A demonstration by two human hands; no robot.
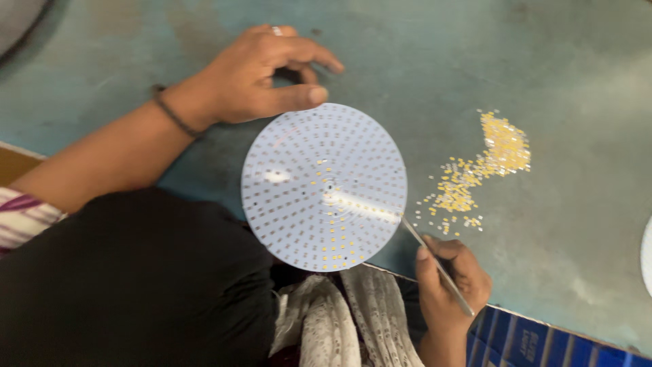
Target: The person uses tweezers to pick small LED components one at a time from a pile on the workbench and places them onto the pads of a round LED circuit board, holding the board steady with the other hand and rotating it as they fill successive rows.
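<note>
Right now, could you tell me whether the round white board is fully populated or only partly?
Only partly: the round white board carries yellow chips near its centre and lower edge, while most pads are bare.

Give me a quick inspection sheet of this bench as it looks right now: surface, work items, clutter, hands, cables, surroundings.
Surface: teal table, worn and stained.
Job's things: round white board hangs partly over the near edge, a few yellow chips placed near its centre and lower part; tweezers with the tip at the board's right rim; loose chip pile to its right.
Clutter: stray chips scattered between pile and board.
Hands: left hand has its thumb at the board's top rim; right hand holds the tweezers.
Cables: nothing seen.
Surroundings: blue box at bottom right; white lace cloth on the lap; a white object at the right edge.
</note>
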